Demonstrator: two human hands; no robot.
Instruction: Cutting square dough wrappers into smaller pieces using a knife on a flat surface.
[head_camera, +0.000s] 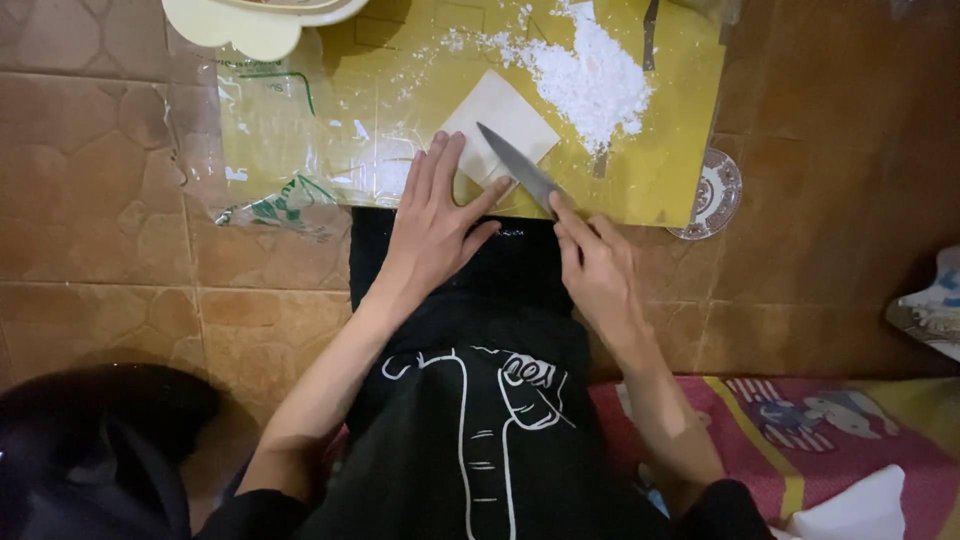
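A pale square sheet of dough (505, 120) lies on a yellow board (650, 170) set on the tiled floor. My left hand (435, 220) rests flat on the board's near edge, its index fingertip touching the sheet's near corner. Gripped in my right hand (595, 265) is a knife (515, 165), whose blade lies across the sheet's near corner, tip pointing to the upper left. A heap of white flour (595, 75) sits on the board just right of the sheet.
A clear plastic bag (265, 150) lies under the board's left side. A cream tray edge (250, 25) shows at the top. A small patterned glass dish (712, 195) sits right of the board. A striped mat (820, 420) covers the floor at lower right.
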